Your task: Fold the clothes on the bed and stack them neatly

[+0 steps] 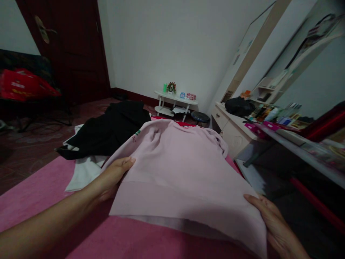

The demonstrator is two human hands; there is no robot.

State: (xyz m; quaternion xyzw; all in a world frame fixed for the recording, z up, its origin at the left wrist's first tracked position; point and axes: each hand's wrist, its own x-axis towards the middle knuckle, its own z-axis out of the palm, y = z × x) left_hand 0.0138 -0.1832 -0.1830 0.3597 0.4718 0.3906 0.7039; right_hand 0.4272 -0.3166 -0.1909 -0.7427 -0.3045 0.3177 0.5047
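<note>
A light pink long-sleeved top [185,169] is spread over the pink bed cover [54,201], its neckline at the far end and its wide hem toward me. My left hand [115,176] grips the left side of the top, thumb on the cloth and the other fingers hidden beneath. On the right, my right hand [269,219] pinches the other side near the hem. The hem edge between my hands is partly raised, showing the inner layer. Green and dark lettering marks the left sleeve.
Black clothing [115,126] and a white garment [86,172] lie to the left on the bed. A small white table [176,98], a round stool [200,117] and a cluttered dresser [234,126] stand beyond and right. A red bag [27,86] is at the far left.
</note>
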